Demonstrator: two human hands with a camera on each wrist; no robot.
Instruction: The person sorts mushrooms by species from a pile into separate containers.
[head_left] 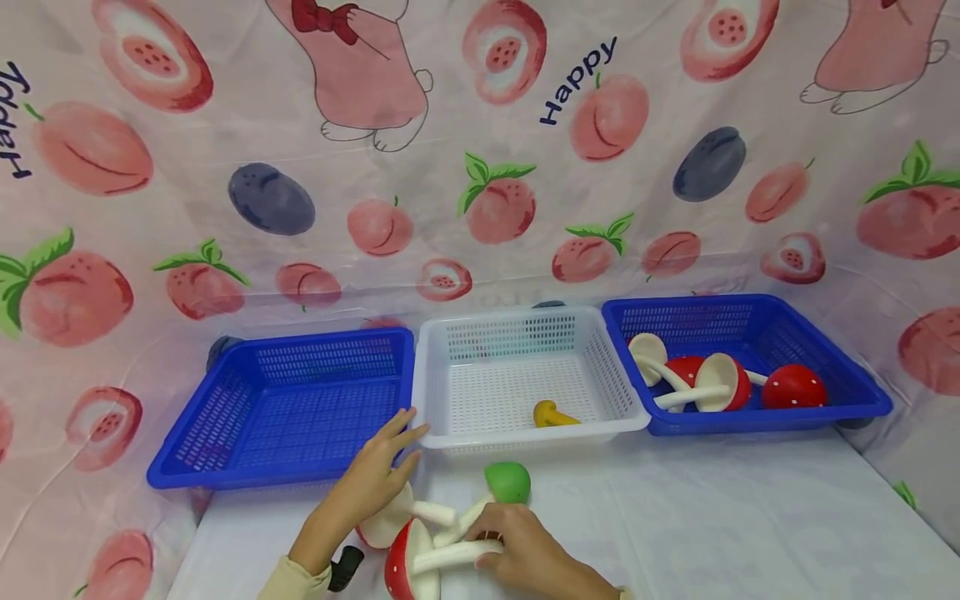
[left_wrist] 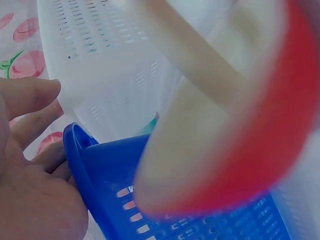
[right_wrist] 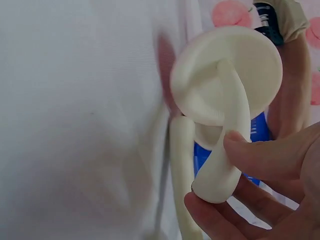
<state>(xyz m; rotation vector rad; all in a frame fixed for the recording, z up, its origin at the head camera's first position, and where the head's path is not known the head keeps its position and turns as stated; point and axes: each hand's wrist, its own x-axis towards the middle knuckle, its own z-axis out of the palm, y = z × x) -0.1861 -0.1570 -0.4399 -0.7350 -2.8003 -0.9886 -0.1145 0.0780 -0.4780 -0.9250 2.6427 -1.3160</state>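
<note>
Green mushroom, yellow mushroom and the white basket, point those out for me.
green mushroom (head_left: 507, 481), head view, on the top of its cap
yellow mushroom (head_left: 549, 413), head view, on its cap inside the basket
white basket (head_left: 525, 438), head view, on its front rim
</note>
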